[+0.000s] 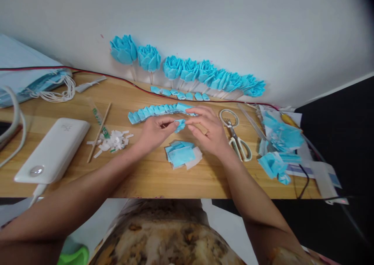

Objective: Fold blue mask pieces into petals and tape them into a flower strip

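A small folded piece of blue non-woven fabric (180,125) is pinched between the thumb and fingers of my left hand (156,131). On its other side is my right hand (209,129), its index fingertip at the piece's right edge and its thumb a little apart from the index finger. The right hand's upper fingers reach over the end of a curved row of folded blue petals (154,111). Closer to me lies a small pile of flat blue and white fabric pieces (181,155).
Blue fabric flowers on sticks (149,57) lean along the wall. Scissors (233,134) and fabric scraps (282,134) lie right. Leftward are white clippings (115,141), a wooden stick (99,132) and a white power bank (54,150). A red-black cable (128,82) crosses the back.
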`<state>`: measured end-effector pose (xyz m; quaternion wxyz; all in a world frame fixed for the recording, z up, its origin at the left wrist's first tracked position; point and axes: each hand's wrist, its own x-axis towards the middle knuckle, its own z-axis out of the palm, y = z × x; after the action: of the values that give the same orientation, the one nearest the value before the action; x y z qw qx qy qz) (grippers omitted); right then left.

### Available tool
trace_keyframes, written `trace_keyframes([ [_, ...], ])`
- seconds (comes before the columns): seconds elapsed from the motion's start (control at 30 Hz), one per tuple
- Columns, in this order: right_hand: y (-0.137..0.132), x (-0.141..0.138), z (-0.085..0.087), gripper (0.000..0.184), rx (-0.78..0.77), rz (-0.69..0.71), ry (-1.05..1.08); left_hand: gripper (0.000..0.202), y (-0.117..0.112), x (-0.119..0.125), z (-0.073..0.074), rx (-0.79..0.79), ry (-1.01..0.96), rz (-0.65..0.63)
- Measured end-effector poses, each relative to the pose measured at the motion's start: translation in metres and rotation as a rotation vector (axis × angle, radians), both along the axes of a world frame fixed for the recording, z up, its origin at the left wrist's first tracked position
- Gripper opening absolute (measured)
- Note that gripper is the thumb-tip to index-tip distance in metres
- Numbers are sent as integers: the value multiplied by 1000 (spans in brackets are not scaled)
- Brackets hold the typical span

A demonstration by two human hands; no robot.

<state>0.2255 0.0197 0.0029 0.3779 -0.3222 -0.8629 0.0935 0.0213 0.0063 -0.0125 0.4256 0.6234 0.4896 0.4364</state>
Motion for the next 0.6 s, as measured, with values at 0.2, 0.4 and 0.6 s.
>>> trace_keyframes([
  [0.2, 1, -1, -1, 19, 6, 10, -57, 30, 0, 1, -2, -35, -3, -21],
  [0.4, 2, 0, -1, 15, -14, -5, -96, 30, -1, 2, -1, -29, -15, -21],
  [0.6, 0, -2, -3, 17, -123, -21, -19, 28, -1, 2, 0, -45, -6, -27],
])
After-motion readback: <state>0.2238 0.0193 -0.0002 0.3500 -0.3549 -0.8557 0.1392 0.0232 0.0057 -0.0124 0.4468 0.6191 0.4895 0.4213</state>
